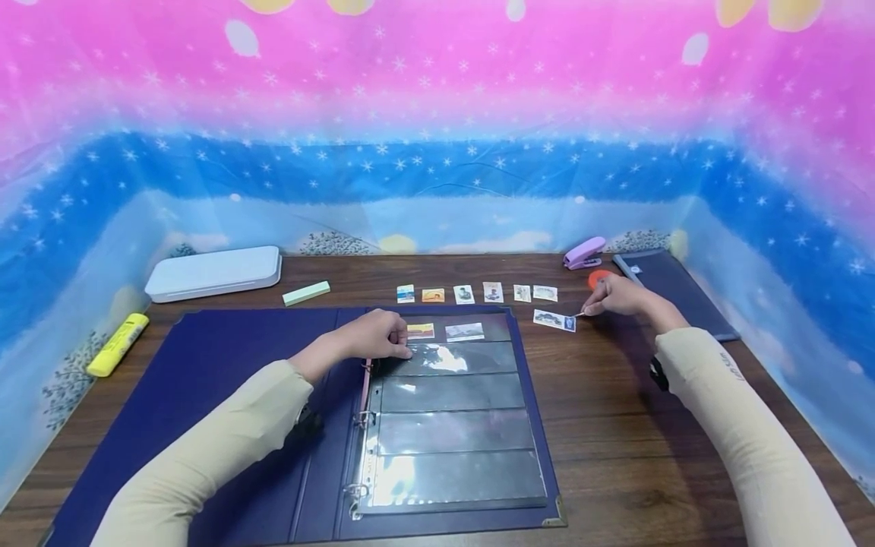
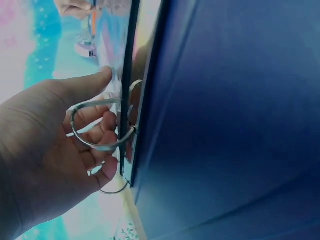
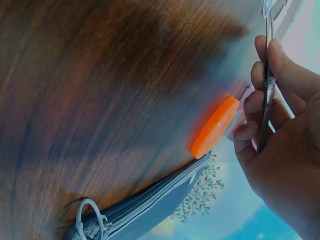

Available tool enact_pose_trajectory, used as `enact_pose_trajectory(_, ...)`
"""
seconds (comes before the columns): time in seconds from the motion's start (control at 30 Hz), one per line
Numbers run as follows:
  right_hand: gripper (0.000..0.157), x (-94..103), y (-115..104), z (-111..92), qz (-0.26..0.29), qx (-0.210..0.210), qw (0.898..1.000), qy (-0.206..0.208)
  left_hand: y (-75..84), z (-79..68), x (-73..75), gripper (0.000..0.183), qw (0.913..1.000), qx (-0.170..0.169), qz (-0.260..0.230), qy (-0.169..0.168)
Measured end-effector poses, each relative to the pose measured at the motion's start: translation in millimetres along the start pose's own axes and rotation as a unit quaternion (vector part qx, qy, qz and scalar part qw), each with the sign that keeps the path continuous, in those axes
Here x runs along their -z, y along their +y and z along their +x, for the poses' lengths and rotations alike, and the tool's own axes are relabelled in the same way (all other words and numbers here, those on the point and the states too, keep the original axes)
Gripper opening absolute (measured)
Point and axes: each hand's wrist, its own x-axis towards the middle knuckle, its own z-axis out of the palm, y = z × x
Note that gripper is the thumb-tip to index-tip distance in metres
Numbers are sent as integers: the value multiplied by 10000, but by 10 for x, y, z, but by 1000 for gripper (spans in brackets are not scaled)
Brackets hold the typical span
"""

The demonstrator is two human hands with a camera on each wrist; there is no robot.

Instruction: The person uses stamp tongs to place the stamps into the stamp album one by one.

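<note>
My right hand grips metal tweezers, their tips right at the right edge of a long postage stamp beside the album. My left hand rests over the ring side of the clear pocket page, its thumb extended to the page near the upper pockets and its other fingers loosely bent by a metal ring. Inside the top pocket sit an orange-yellow stamp and a grey one. The dark blue ring album lies spread on the table.
Several loose stamps, one of them orange, lie in a row behind the album. Further back are a white case, a green block and a purple stapler. An orange disc and dark zip pouch flank my right hand; a yellow glue stick lies left.
</note>
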Motion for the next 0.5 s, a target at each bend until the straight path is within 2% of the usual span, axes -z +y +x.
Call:
enact_pose_trajectory(0.13, 20, -16, 25, -7, 192, 108, 9997, -110, -32, -7, -20, 17, 9996, -223, -189, 11)
enact_pose_trajectory(0.3, 20, -43, 37, 10, 569, 131, 9976, -382, -68, -16, -42, 18, 9994, -255, -222, 95)
enact_pose_trajectory(0.5, 22, -38, -28, 1, 565, -10, 9967, -583, -90, -21, -35, 18, 9989, -345, -285, 131)
